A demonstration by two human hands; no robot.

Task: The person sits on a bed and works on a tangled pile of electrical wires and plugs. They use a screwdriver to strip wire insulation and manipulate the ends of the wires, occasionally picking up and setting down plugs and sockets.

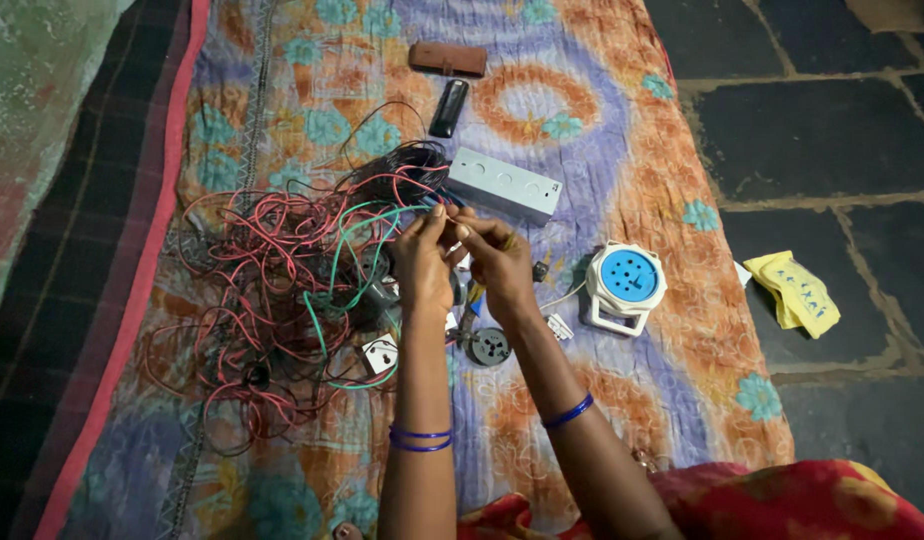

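both hands meet above the patterned cloth (622, 140): the left hand (422, 262) and right hand (497, 258) pinch a green wire (347, 250) between their fingers, beside the tangled red wires (252, 270) and just before a grey metal box (504, 184).

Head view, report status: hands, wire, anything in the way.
Left hand and right hand together, pinching a wire end. Tangled wires crowd left; grey box just beyond.
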